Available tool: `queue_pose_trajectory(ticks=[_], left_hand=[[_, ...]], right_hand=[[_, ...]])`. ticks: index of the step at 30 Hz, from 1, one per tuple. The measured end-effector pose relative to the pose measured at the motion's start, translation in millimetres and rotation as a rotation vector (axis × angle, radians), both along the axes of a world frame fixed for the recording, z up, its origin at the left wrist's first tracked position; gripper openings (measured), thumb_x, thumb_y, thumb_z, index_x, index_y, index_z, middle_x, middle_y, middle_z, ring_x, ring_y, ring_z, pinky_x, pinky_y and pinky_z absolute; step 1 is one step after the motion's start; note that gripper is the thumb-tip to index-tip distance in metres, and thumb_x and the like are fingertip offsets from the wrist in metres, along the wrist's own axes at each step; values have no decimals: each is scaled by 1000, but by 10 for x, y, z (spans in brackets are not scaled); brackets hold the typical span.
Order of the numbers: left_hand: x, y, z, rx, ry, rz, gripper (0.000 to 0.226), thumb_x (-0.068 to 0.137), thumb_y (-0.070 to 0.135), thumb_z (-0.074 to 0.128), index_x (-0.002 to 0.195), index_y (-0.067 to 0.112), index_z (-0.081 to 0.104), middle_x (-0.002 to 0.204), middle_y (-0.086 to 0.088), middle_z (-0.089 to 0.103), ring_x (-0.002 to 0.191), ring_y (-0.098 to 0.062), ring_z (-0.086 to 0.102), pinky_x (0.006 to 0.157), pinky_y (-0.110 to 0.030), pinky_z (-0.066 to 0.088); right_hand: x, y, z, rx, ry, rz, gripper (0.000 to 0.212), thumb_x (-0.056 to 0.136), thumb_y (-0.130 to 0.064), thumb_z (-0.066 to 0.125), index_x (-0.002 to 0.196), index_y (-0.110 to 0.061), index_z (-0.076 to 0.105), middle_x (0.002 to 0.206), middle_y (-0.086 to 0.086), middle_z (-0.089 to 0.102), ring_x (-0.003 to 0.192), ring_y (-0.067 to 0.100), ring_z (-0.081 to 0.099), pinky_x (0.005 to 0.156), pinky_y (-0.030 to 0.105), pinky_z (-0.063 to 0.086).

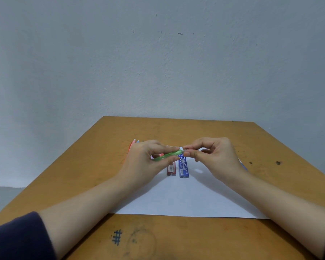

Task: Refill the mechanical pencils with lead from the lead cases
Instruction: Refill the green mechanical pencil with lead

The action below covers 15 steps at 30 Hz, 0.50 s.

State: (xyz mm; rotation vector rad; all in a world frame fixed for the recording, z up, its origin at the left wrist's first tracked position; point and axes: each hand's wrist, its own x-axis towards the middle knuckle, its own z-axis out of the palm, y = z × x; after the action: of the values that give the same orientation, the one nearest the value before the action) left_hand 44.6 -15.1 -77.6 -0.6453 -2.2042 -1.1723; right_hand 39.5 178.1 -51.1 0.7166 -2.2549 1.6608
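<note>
Pencil of translucent green plastic (166, 156) bridges both grips: left grip (146, 160) clasps its barrel, right grip (214, 156) pinches its end.

Lead cases (183, 169) side by side on paper (186, 199) atop table (176, 237).

wooden table (195, 132) (scuffed) bears white paper (186, 199), perhaps pencils (134, 142).

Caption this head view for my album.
Left hand holds a green mechanical pencil, right hand pinches its end, above a red lead case and blue lead case on paper.
</note>
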Motion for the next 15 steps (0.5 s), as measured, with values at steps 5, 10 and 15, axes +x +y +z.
queue_pose_trajectory(ticks=[5,10,15], left_hand=[[20,-6,7,25,17,2,30,71,55,68,100,52,65,80,15,70,72,-6,63,82,-53,47],[41,-24,11,50,15,19,18,68,35,82,85,30,76,69,19,67,56,0,54,70,-42,42],[63,25,42,6,8,52,17,74,32,79,91,33,77,83,15,72,74,-7,64,71,-27,47]], right_hand=[[-3,-14,-16,0,1,-7,23,72,-5,77,70,-27,74,73,-7,72,69,8,63,62,31,49],[21,-23,-19,-9,-28,1,22,73,-3,77,69,-25,74,72,-6,72,67,8,62,62,29,50],[36,-72,20,-173,-178,48,14,77,4,69,78,-10,73,68,2,71,59,8,61,58,17,49]])
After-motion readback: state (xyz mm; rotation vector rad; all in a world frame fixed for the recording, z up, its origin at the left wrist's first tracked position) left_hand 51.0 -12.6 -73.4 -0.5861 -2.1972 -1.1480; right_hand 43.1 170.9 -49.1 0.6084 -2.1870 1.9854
